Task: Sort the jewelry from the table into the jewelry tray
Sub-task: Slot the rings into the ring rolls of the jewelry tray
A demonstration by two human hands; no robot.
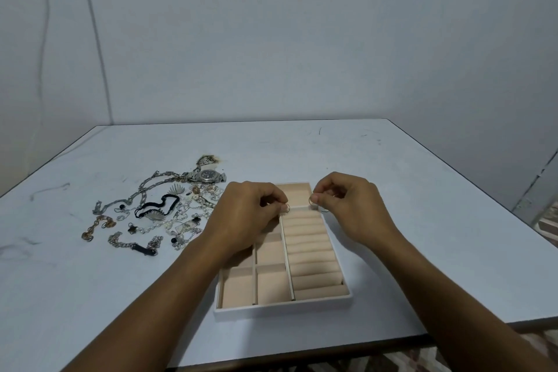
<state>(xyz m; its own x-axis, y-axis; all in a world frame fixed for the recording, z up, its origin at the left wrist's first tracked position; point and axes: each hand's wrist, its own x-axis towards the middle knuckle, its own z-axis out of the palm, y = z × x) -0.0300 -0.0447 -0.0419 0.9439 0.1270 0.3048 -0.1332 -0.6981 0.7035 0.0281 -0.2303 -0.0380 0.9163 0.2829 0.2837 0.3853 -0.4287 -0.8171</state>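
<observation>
A white jewelry tray (283, 308) with soft tan cloth inside sits on the pale table (422, 220), right in front of the person. The right side of the tray has a long row of soft rolls, and the left side has square boxes. Both hands are up over the far part of the tray. The left hand (250, 211) has its fingers (271, 199) curled in, and the tips pinch a small thin ring (287, 207). That ring is just above the wall that splits the tray, near the top of the rolls. The right hand (350, 205) has its fingers (324, 193) curled in too, and the thumb and a fingertip pinch a second small ring (312, 200). This one is over the far end of the row of rolls. The two rings are close to each other but do not touch. To the left of the tray, a pile of jewelry (157, 214) lies spread on the table. In it are a silver watch (208, 175) with a dark face, a black band (163, 205), silver chains and a gold chain (98, 228). The left hand hides the edge of the pile nearest the tray. Behind the table is a plain pale wall (302, 39).
</observation>
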